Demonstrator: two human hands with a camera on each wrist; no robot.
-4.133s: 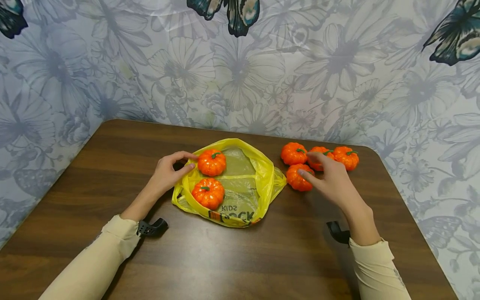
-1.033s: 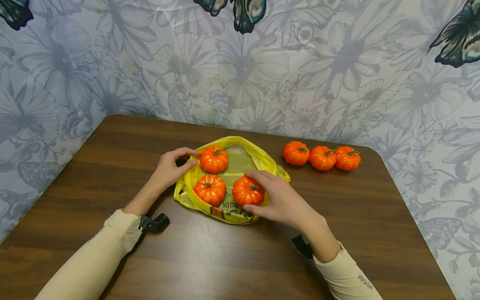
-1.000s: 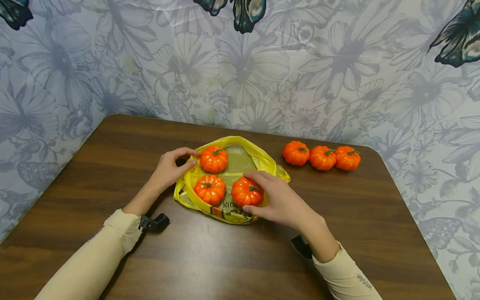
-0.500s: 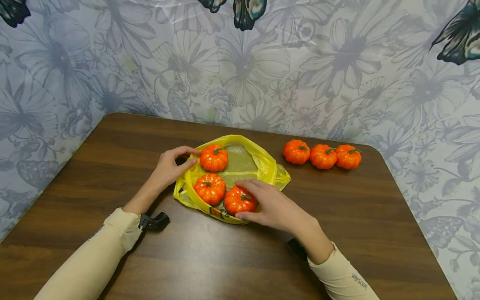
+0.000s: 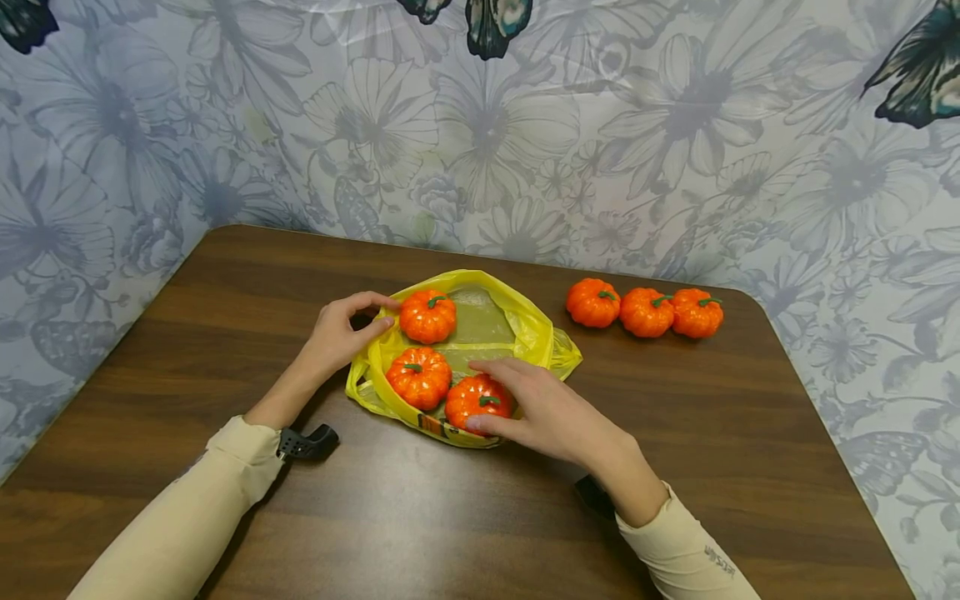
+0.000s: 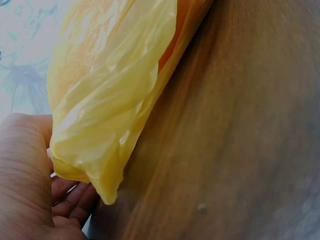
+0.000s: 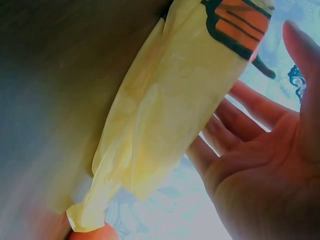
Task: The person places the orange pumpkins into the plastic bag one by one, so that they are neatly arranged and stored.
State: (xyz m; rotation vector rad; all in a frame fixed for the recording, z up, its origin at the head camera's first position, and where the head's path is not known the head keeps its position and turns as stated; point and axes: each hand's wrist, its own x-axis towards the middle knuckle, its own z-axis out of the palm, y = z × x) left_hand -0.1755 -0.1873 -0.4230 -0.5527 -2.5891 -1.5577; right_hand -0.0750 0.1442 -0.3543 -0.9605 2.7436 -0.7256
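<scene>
I get an evenly lit, fairly crisp head view, with pale sheen on the table (image 5: pixel 420 500) between six and seven o'clock and small glints on the pumpkins (image 5: pixel 418 378). Soft shadow edges the left sleeve (image 5: pixel 176 508) near eight. My left wrist view looks hazy, the wall (image 6: pixel 22 80) bleached at ten, the table blurred at three. My right wrist view is murky at ten, blown white at five, the right hand (image 7: pixel 260 165) shaded.

In front of you a crumpled yellow plastic bag (image 5: pixel 534 335) lies with its mouth spread open. Inside you see, all ribbed, glossy orange with green stems, a far-left pumpkin (image 5: pixel 426 320), a near-left pumpkin (image 5: pixel 420 383) and, just beside that, a near-right pumpkin (image 5: pixel 467 403).
</scene>
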